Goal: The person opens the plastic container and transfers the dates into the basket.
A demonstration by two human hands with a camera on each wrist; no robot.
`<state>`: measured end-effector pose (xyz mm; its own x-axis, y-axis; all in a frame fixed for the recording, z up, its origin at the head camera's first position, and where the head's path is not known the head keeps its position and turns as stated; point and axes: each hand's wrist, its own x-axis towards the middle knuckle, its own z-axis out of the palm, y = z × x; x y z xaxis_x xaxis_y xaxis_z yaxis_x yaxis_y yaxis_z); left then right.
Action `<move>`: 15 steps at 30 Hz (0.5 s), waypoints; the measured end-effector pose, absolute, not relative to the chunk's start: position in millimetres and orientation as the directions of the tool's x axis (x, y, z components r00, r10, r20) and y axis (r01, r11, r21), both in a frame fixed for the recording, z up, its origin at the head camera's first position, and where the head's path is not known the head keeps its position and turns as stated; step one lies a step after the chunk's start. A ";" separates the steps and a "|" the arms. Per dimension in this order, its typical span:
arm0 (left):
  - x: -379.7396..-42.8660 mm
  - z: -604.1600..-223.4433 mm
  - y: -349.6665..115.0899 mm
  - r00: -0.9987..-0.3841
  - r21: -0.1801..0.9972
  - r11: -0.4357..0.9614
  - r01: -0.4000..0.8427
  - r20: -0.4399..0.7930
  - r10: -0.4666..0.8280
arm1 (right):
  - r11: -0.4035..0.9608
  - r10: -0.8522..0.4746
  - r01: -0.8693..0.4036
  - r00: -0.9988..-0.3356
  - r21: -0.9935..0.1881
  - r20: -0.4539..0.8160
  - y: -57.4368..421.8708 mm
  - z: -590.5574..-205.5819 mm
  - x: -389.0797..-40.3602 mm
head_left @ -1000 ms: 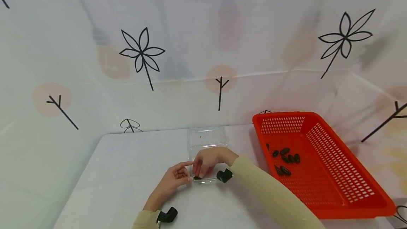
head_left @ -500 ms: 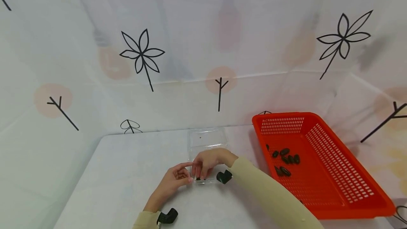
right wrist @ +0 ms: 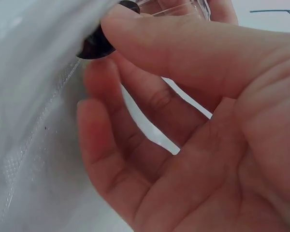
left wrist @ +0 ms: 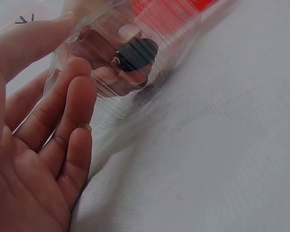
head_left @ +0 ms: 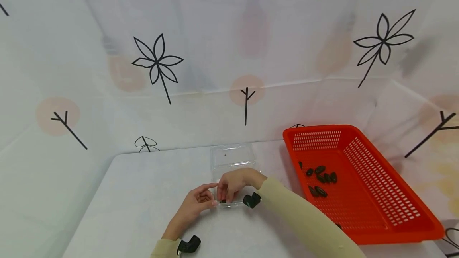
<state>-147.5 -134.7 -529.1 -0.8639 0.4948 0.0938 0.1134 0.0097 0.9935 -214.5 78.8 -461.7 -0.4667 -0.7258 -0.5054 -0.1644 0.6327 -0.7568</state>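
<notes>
On the white table, a clear plastic clamshell box (head_left: 233, 155) lies with its lid folded back. My right hand (head_left: 234, 182) reaches down into its near part. There thumb and fingers pinch a dark, glossy oval piece (left wrist: 137, 54); the right wrist view shows only part of this dark piece (right wrist: 99, 44) between the fingertips. My left hand (head_left: 195, 205) rests at the box's near left side, index finger stretched out and thumb at the front corner. In the left wrist view, the left hand's fingers (left wrist: 79, 104) are loosely bent beside the clear wall.
To the right stands a red perforated plastic basket (head_left: 373, 194), with several dark oval pieces (head_left: 320, 169) like the held one lying toward its left side. Behind the table hangs a white cloth (head_left: 201, 120) with printed plants.
The right hand has shifted only slightly over the near left corner of the box, still pinching the dark piece. The left hand has stayed at the box's side.
</notes>
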 end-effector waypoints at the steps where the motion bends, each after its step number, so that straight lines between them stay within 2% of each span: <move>1: -147.6 -529.8 -134.9 -0.862 0.993 0.003 0.120 0.102 0.497 | 0.630 -0.729 -0.172 -0.466 -0.757 -0.501 79.6 -461.5 -215.0; 15: -148.6 -530.9 -135.9 -0.870 0.993 0.012 0.118 0.097 0.484 | 0.593 -0.706 -0.165 -0.577 -0.788 -0.411 101.9 -442.1 -218.7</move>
<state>-148.6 -135.9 -530.9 -0.8697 0.4839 0.0973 0.1177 0.0119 0.9930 -218.7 101.9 -442.1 -0.5775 -0.7057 -0.4105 -0.1646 0.5931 -0.7881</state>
